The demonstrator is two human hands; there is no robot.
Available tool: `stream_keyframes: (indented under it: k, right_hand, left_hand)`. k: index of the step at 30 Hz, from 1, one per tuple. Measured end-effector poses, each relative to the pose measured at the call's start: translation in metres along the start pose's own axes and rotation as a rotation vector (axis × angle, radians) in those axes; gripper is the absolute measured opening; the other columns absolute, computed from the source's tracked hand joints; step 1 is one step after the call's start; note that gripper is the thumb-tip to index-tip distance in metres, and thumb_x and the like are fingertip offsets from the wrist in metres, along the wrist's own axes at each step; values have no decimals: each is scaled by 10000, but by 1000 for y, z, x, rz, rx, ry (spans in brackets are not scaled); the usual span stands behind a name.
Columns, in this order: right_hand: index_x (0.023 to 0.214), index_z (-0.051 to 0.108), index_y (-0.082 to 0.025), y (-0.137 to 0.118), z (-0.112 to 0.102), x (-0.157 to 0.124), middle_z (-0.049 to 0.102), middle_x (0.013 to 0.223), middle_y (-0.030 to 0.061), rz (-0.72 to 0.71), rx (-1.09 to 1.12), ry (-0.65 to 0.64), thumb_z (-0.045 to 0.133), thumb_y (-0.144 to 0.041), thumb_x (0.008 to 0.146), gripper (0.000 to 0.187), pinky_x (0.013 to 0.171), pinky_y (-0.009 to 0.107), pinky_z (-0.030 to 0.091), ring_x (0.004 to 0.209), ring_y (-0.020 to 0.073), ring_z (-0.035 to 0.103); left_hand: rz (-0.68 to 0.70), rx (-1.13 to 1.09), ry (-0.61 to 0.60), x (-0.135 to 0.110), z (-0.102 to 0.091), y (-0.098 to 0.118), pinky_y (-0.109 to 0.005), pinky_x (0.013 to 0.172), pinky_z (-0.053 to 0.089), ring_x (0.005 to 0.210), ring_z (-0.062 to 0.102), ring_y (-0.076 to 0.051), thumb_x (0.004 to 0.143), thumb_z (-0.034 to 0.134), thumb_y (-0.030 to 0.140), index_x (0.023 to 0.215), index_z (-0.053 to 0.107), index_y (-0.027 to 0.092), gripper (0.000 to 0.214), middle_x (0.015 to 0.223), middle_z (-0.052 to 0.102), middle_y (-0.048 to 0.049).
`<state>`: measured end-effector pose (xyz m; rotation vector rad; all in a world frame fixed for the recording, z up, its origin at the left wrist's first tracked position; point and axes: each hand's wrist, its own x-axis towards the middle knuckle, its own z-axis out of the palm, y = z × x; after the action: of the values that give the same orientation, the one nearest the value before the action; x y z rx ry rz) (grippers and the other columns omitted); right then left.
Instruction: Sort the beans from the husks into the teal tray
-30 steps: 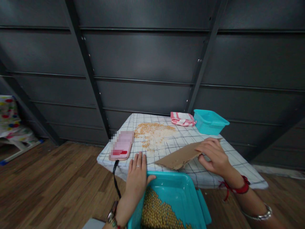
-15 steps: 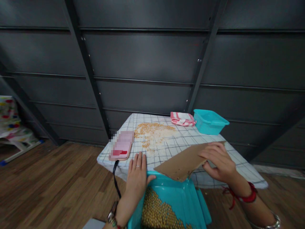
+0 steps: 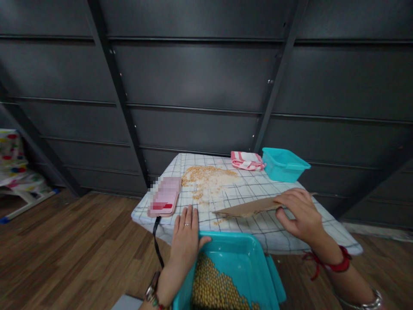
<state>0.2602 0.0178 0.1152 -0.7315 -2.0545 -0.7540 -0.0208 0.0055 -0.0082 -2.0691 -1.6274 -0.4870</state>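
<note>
My right hand (image 3: pixel 298 213) grips the right end of a brown cardboard piece (image 3: pixel 248 208), held nearly flat over the table's front part. My left hand (image 3: pixel 185 239) lies with fingers stretched out on the table edge, its thumb on the rim of a turquoise bin (image 3: pixel 226 236). Inside the bin, round yellowish beans (image 3: pixel 213 284) are heaped toward the left and front. On the checked cloth beyond, small golden grains (image 3: pixel 206 174) lie scattered with pale powder (image 3: pixel 216 185). A few more grains (image 3: pixel 220 222) sit near the front edge, by the cardboard's left tip.
A phone in a pink case (image 3: pixel 167 196) lies on the left of the table (image 3: pixel 325 230), a dark strap (image 3: pixel 156 241) hanging from it. A folded red-and-white cloth (image 3: pixel 248 160) and a smaller turquoise tub (image 3: pixel 284 165) stand at the back right. Behind rises a dark panelled wall (image 3: pixel 193 77).
The cardboard has moved up and away from the bin's rim and tilted flatter, uncovering the rim and a few grains. My left hand has stayed in place.
</note>
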Motion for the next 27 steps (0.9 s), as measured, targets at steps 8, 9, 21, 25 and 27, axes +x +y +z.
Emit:
stream_keyframes:
  k: [8, 9, 21, 25, 27]
  right_hand:
    - [847, 522, -201, -1, -5, -2, 599, 674, 13, -47, 19, -48, 456, -61, 725, 197, 665, 357, 420, 650, 171, 548]
    - [847, 522, -202, -2, -6, -2, 603, 680, 11, -51, 23, -50, 454, -61, 727, 198, 666, 356, 421, 652, 168, 549]
    - [847, 513, -179, -13, -18, 14, 608, 686, 24, -83, 2, -50, 465, -49, 733, 179, 650, 356, 434, 650, 166, 551]
    - [840, 510, -183, -14, -18, 16, 599, 671, 19, -80, 6, -53, 462, -52, 735, 174, 645, 351, 436, 641, 164, 548]
    - [841, 511, -180, -14, -18, 15, 598, 673, 22, -79, 10, -55, 463, -54, 736, 170, 649, 352, 438, 645, 165, 549]
  left_hand:
    - [-7, -35, -11, 1, 0, -2, -481, 921, 414, 1195, 430, -329, 725, 468, 595, 1272, 407, 85, 750, 1297, 472, -214]
    - [-5, -31, -13, 1, 0, -2, -482, 923, 414, 1198, 426, -328, 727, 465, 596, 1276, 401, 85, 753, 1300, 469, -214]
    - [15, -1, 6, 0, -11, -9, -484, 910, 420, 1188, 435, -333, 721, 422, 637, 1274, 400, 62, 798, 1289, 475, -228]
    - [15, -23, 17, 0, -11, -11, -484, 911, 416, 1191, 430, -336, 726, 407, 640, 1276, 397, 61, 798, 1285, 479, -228]
    - [16, -33, 16, -1, -9, -11, -491, 915, 411, 1198, 421, -338, 729, 415, 630, 1282, 382, 51, 801, 1288, 474, -233]
